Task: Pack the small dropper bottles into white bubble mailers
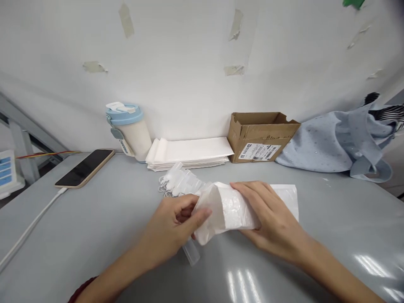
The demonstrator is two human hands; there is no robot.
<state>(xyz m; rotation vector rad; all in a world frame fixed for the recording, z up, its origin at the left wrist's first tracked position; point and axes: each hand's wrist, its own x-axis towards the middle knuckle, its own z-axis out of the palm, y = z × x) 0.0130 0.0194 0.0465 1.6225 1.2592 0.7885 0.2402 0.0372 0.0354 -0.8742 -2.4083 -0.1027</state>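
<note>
1. The white padded pouch [238, 208] is held between the two hands, raised over the grey table [94, 227], its mouth gaping toward the left hand [167, 227]
2. The left hand is closed on the rim of that mouth, thumb across the near edge, the other fingers curled and partly hidden behind it
3. The right hand [276, 219] is wrapped over the pouch's middle, fingers on top, while the far end sticks out beyond the knuckles on the right
4. A clear tube [191, 251] shows just below the left hand; whether that hand touches it, I cannot tell
5. Just beyond the left hand lies a heap of clear plastic pieces [184, 181] with thin loops
6. Farther back, a stack of white envelopes [195, 151] lies beside a cardboard box [252, 134]
</note>
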